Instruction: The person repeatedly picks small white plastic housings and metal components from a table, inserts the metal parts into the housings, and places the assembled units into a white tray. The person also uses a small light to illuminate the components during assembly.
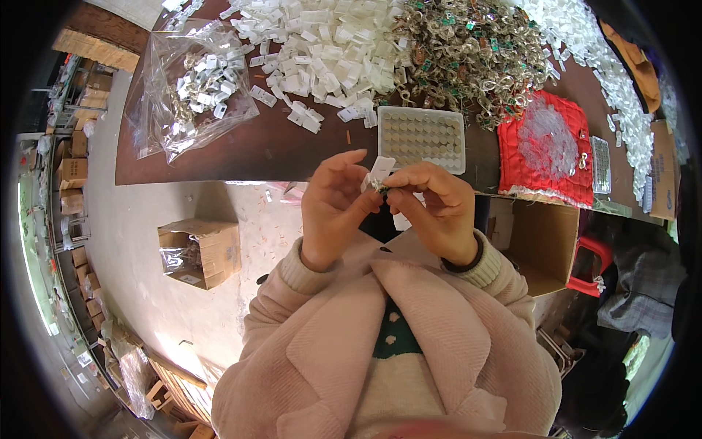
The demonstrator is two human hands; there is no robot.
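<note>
In front of my chest, at the table's near edge, both hands meet around one small white plastic casing (382,167). My left hand (327,208) pinches the casing between thumb and fingers. My right hand (441,207) is closed with its fingertips at the casing's lower end, on a small part with a bit of green and metal, mostly hidden by the fingers. Just beyond my hands lies a clear plastic tray (422,167) with rows of round, coin-like discs.
Beyond are heaps of white plastic casings (329,51) and wired metal parts with green boards (475,55). A clear bag (150,121) of white pieces lies left; a red cloth (578,124) bears small clear pieces. Cardboard boxes (219,256) and a red stool (592,267) stand below.
</note>
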